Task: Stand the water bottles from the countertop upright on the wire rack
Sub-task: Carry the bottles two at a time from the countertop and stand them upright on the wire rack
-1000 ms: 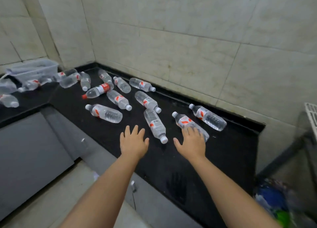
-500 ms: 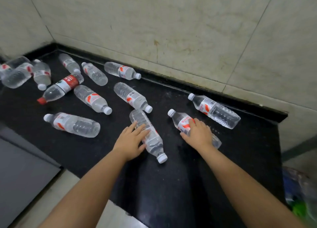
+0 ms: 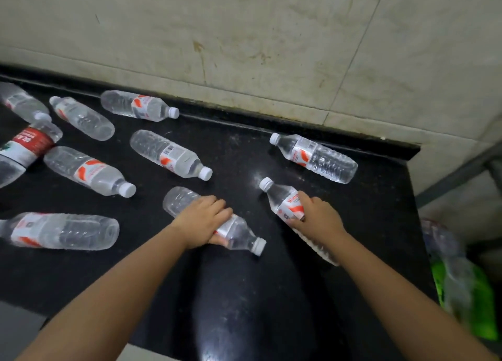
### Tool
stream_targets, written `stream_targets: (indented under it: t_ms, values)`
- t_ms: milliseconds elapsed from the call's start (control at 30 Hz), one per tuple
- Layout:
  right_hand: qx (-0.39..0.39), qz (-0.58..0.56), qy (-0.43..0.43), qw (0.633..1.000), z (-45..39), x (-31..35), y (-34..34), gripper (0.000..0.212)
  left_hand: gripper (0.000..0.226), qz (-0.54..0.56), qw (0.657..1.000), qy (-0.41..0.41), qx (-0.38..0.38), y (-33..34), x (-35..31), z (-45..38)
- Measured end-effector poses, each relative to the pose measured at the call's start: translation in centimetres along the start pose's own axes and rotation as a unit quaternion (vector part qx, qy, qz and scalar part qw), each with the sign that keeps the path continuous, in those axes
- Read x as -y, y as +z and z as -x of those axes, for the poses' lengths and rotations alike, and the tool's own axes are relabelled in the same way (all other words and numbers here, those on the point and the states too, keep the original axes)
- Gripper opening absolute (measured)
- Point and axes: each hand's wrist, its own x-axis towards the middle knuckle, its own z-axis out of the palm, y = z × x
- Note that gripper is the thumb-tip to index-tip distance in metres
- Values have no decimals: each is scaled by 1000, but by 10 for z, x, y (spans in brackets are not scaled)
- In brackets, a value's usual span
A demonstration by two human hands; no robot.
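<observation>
Gripping near bottle (image 3: 239,233) lying on black countertop (image 3: 244,292), left hand (image 3: 201,222) curls fingers over its middle. Right hand (image 3: 317,216) clasps second bottle (image 3: 282,200), also lying flat, cap toward wall. Other bottles lie scattered to left.

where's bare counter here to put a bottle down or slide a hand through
Bare countertop lies along the front edge between the two forearms, and right of the right hand toward the counter's end. A narrower gap lies between the left hand and right hand. The left side is crowded with lying bottles.
</observation>
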Motion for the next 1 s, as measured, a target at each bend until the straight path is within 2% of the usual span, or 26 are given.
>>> stream_targets:
  t_ms: [67, 100, 167, 267, 367, 467, 567, 667, 800, 900, 1000]
  values:
    - [24, -36, 25, 999, 16, -10, 3, 71, 80, 22, 998, -65, -8, -11, -22, 1]
    - [33, -56, 39, 997, 23, -14, 6, 68, 76, 49, 991, -126, 11, -17, -33, 1]
    - [36, -87, 69, 993, 36, -19, 11, 64, 66, 74, 952, -285, 83, -23, -48, -2]
    - [-24, -78, 95, 992, 46, -6, 23, 60, 69, 109, 911, -378, 120, -28, -59, -7]
    - [-125, 26, 55, 990, 50, 16, 40, 69, 69, 131, 910, -381, 96, -22, -66, -7]
    - [-119, 105, 61, 985, 49, 17, 51, 80, 72, 164, 915, -365, 47, -18, -70, 0]
    - [-132, 128, 68, 981, 43, 13, 53, 96, 67, 159, 921, -353, 30, -15, -70, 3]
    - [-157, 161, 63, 972, 38, 14, 49, 89, 62, 137, 931, -337, 30, -17, -72, 1]
    - [-159, 149, 49, 975, 39, 17, 44, 72, 58, 143, 927, -346, 26, -27, -71, 6]
    - [-133, 128, 86, 979, 66, 22, 16, 80, 60, 178, 926, -331, -37, -38, -71, 14]
    - [-170, 25, 63, 983, 90, 14, -8, 79, 63, 226, 914, -323, -97, -65, -76, 13]
